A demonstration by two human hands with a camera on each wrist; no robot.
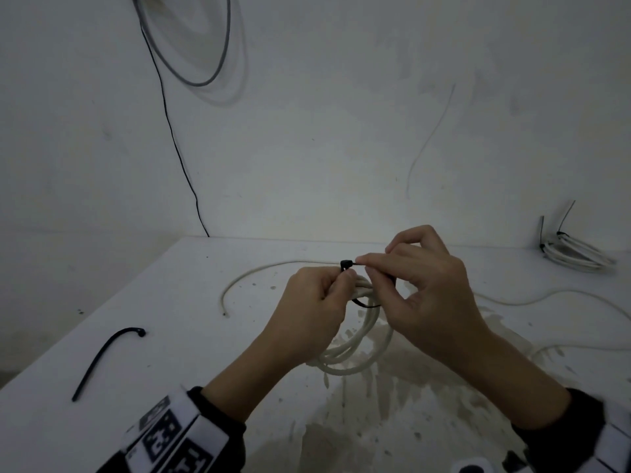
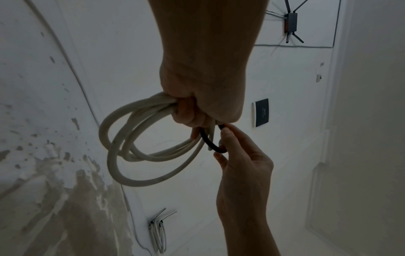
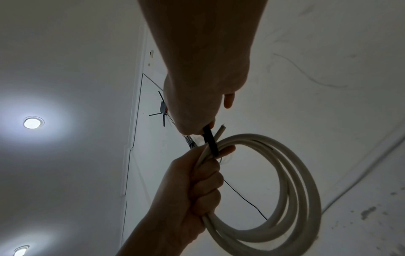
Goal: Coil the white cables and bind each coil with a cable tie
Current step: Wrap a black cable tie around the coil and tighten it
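The left hand (image 1: 312, 312) curls round the gathered top of the white coil (image 1: 355, 346), held above the table (image 1: 191, 356). The right hand (image 1: 423, 295) pinches the black cable tie (image 1: 346, 265) looped round that coil, just beside the left fingers. Left of the coil lies a spare tie (image 1: 102, 361), near the table's left edge. A bound coil (image 1: 573, 254) sits far right of the held coil, against the wall (image 1: 307, 131).

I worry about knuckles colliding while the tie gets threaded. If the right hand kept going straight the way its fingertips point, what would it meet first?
Probably the black cable tie head, then the left hand gripping the white coil. The right hand pinches the tie's tail; depth is unclear.
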